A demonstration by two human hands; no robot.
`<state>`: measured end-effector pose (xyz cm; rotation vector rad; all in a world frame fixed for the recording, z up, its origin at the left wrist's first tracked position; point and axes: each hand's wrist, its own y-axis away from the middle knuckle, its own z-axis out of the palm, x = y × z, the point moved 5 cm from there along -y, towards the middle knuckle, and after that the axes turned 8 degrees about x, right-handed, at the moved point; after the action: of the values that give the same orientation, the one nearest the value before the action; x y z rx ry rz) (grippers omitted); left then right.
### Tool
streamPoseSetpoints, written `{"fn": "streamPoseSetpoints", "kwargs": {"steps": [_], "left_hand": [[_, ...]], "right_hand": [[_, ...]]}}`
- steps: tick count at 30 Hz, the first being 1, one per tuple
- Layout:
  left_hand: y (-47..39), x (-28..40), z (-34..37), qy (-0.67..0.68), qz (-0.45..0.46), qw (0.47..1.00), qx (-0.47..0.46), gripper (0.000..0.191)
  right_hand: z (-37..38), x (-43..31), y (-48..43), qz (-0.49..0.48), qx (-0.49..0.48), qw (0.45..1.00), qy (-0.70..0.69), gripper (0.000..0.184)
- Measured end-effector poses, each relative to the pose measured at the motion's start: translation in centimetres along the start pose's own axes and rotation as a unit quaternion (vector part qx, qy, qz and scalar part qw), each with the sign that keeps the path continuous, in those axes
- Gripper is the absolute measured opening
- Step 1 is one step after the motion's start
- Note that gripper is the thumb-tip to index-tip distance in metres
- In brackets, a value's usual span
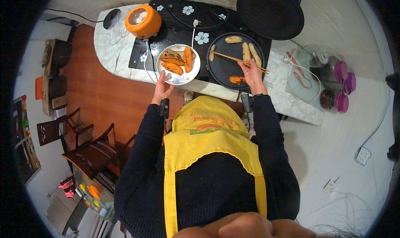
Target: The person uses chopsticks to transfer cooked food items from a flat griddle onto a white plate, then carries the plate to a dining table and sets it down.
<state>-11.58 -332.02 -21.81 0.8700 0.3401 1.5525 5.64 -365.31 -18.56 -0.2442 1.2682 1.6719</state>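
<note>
My left hand [163,89] grips the near rim of a white plate [194,71] that holds several orange pieces of food, which look like cooked sweet potato [172,68]. In my right hand [250,72] is a pair of wooden chopsticks [229,57], reaching left across a round black electric griddle [225,69]. Their tips touch or hang just over a small pale brown piece of food [212,53] at the griddle's left side. Several longer pale pieces [233,39] lie at its back and right, and an orange piece [237,79] lies near its front edge, beside my right hand.
The griddle's black lid [270,12] stands raised behind it. An orange small cooker [143,21] is at the back left. A white plug [196,23] and cables lie on the black glass panel [175,34]. Jars with purple lids [341,101] and a white cord [318,81] are at the right.
</note>
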Motion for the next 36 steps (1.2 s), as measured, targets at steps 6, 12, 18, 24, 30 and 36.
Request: {"fn": "streamPoseSetpoints", "kwargs": {"steps": [6,12,18,24,30,36], "left_hand": [[-0.6,0.9,1.2,-0.042,0.003,0.999,0.023,0.042],[-3.5,1.6,1.2,-0.066,-0.019,0.997,0.037,0.039],[-5.3,4.1,-0.4,-0.064,-0.03,0.997,0.013,0.04],[-5.3,6.6,-1.0,-0.052,-0.036,0.998,0.006,0.041],[-5.0,9.0,-1.6,-0.034,-0.044,0.998,-0.009,0.043],[-4.0,11.9,-3.0,-0.043,-0.062,0.997,-0.026,0.049]], "right_hand": [[1.4,1.6,-0.9,0.016,-0.006,1.0,-0.026,0.027],[1.8,3.1,-1.5,0.059,0.019,0.996,-0.062,0.025],[3.3,4.9,-0.8,0.063,0.068,0.994,-0.056,0.029],[4.7,4.6,1.6,0.039,0.057,0.996,-0.064,0.032],[11.2,7.1,5.2,0.035,-0.049,0.998,0.01,0.029],[19.9,12.0,9.5,0.001,-0.16,0.975,0.151,0.028]]}}
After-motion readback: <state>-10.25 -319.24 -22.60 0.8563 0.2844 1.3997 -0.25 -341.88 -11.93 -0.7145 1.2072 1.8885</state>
